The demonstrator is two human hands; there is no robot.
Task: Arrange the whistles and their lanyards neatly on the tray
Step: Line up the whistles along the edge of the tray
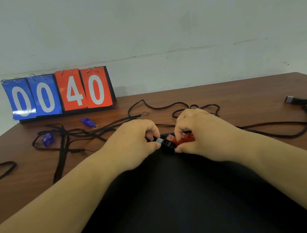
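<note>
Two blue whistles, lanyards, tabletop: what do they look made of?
Far blue whistle and near blue whistle: translucent plastic, glossy; light shows through them. Lanyards: black woven cord, probably synthetic; matte and limp. Tabletop: brown wood grain with a soft sheen; veneer or laminate, cannot tell which.

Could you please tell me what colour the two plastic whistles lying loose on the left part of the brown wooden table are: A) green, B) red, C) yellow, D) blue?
D: one blue plastic whistle lies in front of the flip-card scoreboard, and the second blue whistle lies among the black cord lanyards.
</note>
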